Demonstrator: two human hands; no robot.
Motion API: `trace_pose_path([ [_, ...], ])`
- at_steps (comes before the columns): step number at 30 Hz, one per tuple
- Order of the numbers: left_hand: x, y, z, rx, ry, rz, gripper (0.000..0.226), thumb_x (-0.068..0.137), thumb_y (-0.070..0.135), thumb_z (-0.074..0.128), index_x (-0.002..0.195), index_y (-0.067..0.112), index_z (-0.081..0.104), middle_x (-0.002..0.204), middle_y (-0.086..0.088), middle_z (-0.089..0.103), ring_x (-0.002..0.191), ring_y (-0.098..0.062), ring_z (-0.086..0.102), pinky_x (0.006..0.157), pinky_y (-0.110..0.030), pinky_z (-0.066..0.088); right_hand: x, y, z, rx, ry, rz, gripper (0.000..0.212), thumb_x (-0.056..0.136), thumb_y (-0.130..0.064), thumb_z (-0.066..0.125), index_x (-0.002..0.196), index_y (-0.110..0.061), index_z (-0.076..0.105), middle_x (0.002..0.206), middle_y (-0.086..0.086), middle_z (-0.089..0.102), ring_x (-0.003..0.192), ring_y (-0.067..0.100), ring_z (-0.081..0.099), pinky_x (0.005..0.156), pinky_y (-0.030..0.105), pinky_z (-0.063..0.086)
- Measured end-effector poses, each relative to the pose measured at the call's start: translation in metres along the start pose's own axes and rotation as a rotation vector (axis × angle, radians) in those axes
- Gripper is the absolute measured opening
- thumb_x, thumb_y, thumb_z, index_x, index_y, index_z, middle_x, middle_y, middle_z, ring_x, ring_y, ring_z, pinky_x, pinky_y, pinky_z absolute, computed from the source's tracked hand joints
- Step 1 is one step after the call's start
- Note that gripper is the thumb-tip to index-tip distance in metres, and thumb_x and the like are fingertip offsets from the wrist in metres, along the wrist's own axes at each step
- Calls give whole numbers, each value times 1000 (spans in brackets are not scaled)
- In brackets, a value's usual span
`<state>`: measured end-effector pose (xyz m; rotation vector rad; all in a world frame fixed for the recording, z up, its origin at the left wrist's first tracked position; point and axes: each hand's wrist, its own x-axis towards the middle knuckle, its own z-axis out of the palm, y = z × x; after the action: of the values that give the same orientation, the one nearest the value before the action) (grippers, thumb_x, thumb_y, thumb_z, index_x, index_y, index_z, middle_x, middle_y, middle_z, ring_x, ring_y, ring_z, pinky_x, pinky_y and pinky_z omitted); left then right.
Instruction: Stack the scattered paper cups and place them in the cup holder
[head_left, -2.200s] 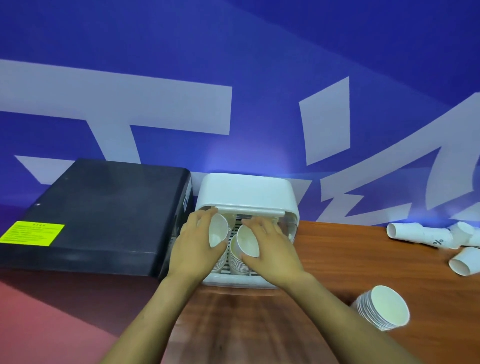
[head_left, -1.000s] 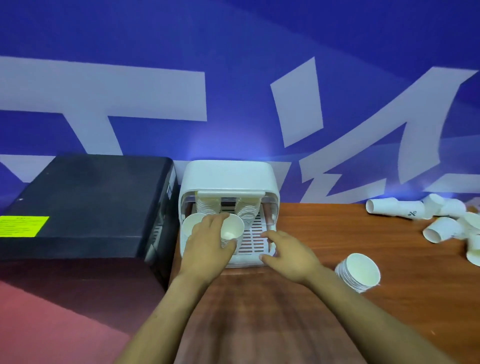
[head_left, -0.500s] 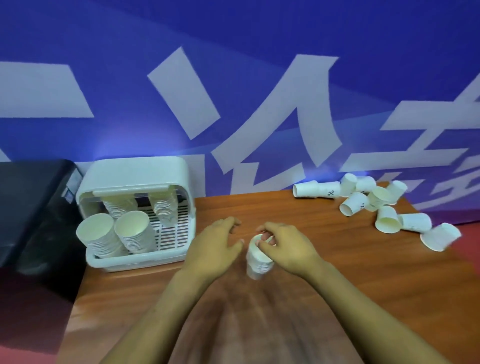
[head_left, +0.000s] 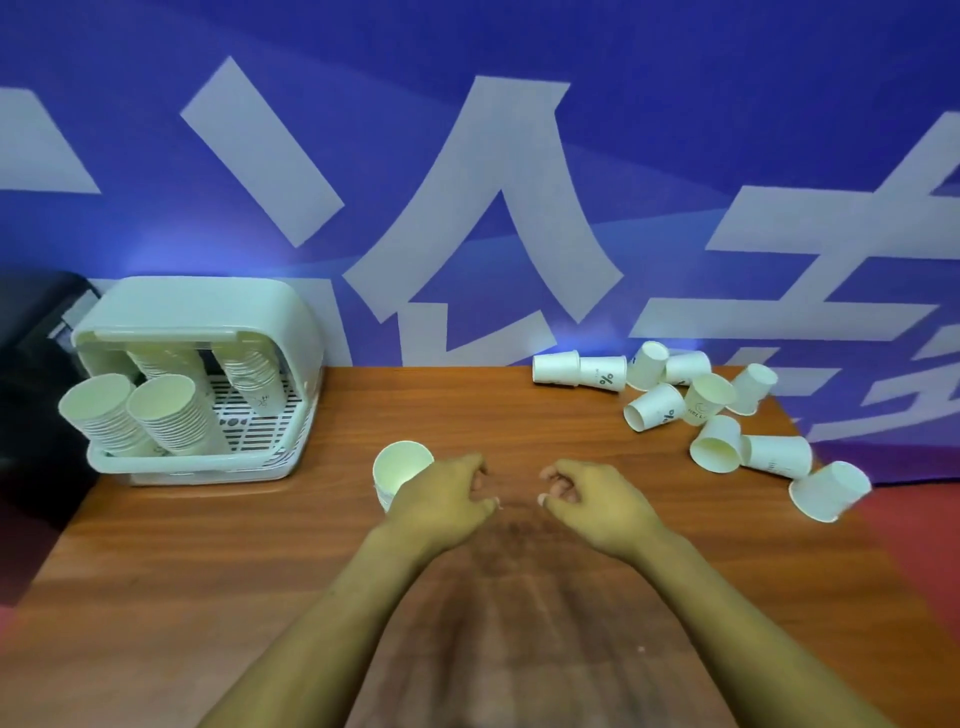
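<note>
Head view: I count eleven loose white paper cups (head_left: 653, 408) scattered at far right of worktop (head_left: 260, 545), four stacks in cup holder (head_left: 197, 317) at left. Left hand (head_left: 441, 501) grips small cup stack (head_left: 400, 467); right hand (head_left: 597, 501) loosely curled, empty.

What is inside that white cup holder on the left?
The cup holder holds four stacks of paper cups: two front stacks leaning outward with open mouths showing, and two rear stacks hanging under its lid. The holder's back wall and the rear stacks' tops are hidden.
</note>
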<state>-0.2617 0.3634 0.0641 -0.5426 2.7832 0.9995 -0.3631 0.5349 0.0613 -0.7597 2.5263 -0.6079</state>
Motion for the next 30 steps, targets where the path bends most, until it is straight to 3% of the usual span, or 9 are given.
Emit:
trace_pose_path([
  [8,51,30,17,-65,-57,52,35,87,38,61,120,29,54,111,9,58,100,-17,61,89,-33,49,2,40,-28,-61,21,53,30,87,-40,61,116,-29,58,99,-13,61,89,6,57,79,27,47],
  [15,93,76,55,57,-212,46,49,87,39,62,132,26,46,134,-2,50,123,-20,48,103,-34,40,16,106,-69,-43,58,76,32,86,-31,61,119,-27,59,110,-11,59,97,6,55,87,30,49],
  [19,121,110,68,58,-140,15,52,87,38,61,135,29,43,136,-1,47,125,-20,46,105,-34,39,30,153,-90,-77,22,40,39,88,-29,58,127,-27,55,125,-9,54,106,5,52,90,23,45],
  [26,166,166,130,118,-111,-93,55,89,39,58,139,31,36,143,2,37,130,-23,36,107,-37,36,74,252,-137,-273,-7,-25,41,84,-20,62,123,-28,50,131,-6,51,113,17,51,91,31,49],
  [30,194,188,159,111,-132,-157,61,87,38,58,142,29,34,143,-1,35,132,-27,33,110,-38,32,97,293,-149,-435,-57,-101,58,81,-21,65,134,-31,43,143,-7,39,126,20,41,99,33,42],
])
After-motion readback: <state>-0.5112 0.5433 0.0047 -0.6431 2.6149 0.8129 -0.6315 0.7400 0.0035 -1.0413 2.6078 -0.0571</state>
